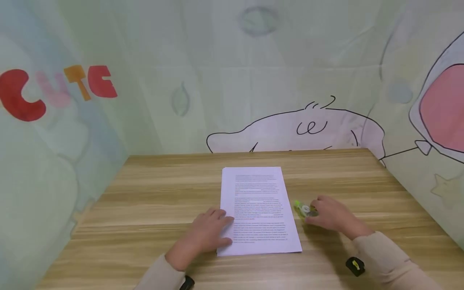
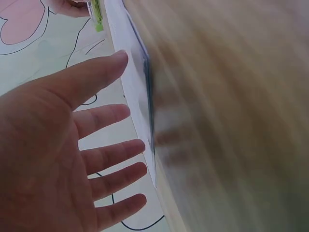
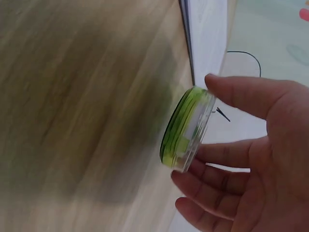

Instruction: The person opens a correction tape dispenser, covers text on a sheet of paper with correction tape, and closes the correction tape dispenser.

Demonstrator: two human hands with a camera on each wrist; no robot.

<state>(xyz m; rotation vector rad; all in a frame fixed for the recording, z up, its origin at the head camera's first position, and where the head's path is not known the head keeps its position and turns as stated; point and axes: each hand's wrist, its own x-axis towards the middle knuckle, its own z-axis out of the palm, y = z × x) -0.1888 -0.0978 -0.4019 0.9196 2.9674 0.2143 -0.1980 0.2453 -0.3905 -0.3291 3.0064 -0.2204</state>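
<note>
A stack of printed paper sheets (image 1: pixel 259 213) lies on the wooden table in front of me. My left hand (image 1: pixel 210 229) is at the left edge of the stack, its fingertips over the margin. In the left wrist view that hand (image 2: pixel 53 140) has its fingers spread and relaxed, holding nothing. To the right of the paper, my right hand (image 1: pixel 330 215) pinches a green, see-through correction tape (image 1: pixel 304 209) between thumb and fingers. Close up in the right wrist view, the correction tape (image 3: pixel 186 133) stands on edge close over the table, with the thumb at its upper end.
The wooden table (image 1: pixel 163 189) reaches back to a printed cloth backdrop (image 1: pixel 174 60) with cartoon drawings and coloured letters. Beside the right sleeve is a small black piece (image 1: pixel 355 266) with a yellow mark; another black piece (image 1: pixel 187 282) shows by the left sleeve.
</note>
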